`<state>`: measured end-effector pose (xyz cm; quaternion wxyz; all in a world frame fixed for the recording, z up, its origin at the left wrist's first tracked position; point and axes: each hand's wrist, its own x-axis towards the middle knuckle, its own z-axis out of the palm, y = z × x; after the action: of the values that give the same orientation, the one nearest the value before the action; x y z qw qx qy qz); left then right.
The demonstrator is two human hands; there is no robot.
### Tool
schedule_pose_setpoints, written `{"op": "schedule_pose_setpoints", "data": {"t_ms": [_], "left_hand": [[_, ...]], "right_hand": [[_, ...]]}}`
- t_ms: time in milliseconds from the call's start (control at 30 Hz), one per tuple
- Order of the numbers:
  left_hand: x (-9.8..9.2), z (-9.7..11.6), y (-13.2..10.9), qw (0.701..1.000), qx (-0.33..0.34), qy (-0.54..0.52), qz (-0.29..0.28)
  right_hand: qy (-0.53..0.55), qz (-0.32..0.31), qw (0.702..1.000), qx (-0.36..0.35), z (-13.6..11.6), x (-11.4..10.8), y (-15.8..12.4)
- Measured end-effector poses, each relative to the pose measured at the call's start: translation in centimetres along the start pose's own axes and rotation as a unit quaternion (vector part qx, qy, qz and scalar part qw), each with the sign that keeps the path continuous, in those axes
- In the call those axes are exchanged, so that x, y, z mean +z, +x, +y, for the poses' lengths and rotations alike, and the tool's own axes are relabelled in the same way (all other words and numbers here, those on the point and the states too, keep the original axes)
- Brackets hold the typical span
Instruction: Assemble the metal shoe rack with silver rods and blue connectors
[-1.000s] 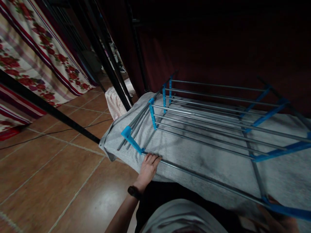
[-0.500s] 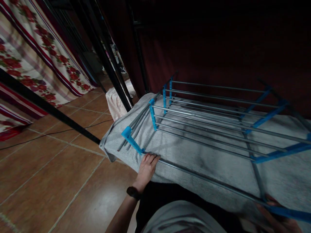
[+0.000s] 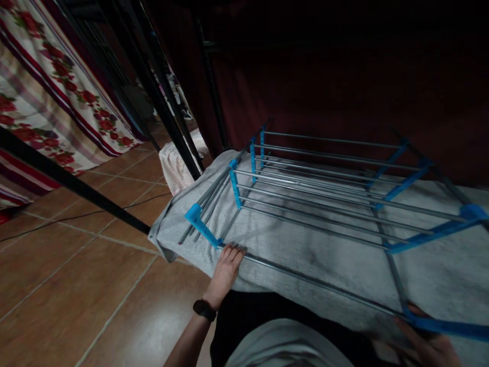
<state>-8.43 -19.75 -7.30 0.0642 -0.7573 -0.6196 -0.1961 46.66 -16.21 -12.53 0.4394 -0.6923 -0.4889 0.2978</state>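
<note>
While the view has swung a little to the right, both hands keep their spots on the rack (image 3: 321, 188); that seems to mean the head turned and the rack did not really move; things look a bit more to the left now, and more of the far blue corner (image 3: 471, 213), up and to the right of the right hand (image 3: 430, 346), has come into sight; the left hand (image 3: 226, 270) has its fingers bent over the front bar (image 3: 305, 278), so it is closed on it, right next to the near blue corner (image 3: 202, 227); its thumb is hidden; the right hand is at the other end of that bar, touching the blue piece (image 3: 451, 328) there; it is dark and blurry, so I cannot tell how tight it is; the rack is ahead of both hands, lying on a gray cloth (image 3: 328, 260); its thin metal rods run across from the left hand's side to the right hand's side; since both hands are in the same places, I would say the rack is being kept still and its shape is the same; far off to the left of the left hand, a flower curtain (image 3: 57, 71) hangs by the tile floor (image 3: 95, 285).
</note>
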Motion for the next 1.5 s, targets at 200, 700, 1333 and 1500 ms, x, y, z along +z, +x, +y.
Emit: {"op": "schedule_pose_setpoints", "data": {"t_ms": [200,700,1333,1500], "left_hand": [[1.0,-2.0,-0.5,0.997,0.07,0.012,0.044],[2.5,-4.3,0.2,0.991,0.123,-0.008,0.059],[3.4,-5.6,0.0,0.986,0.141,-0.002,0.084],[3.5,-5.8,0.4,0.984,0.157,-0.006,0.088]], "right_hand": [[0.036,0.015,0.999,0.01,-2.3,1.0,-1.0],[0.081,0.047,0.996,-0.012,-3.0,2.9,-1.2],[0.062,0.074,0.995,-0.02,-1.1,3.5,-0.7],[0.049,0.082,0.995,-0.023,-1.0,3.6,-0.8]]}}
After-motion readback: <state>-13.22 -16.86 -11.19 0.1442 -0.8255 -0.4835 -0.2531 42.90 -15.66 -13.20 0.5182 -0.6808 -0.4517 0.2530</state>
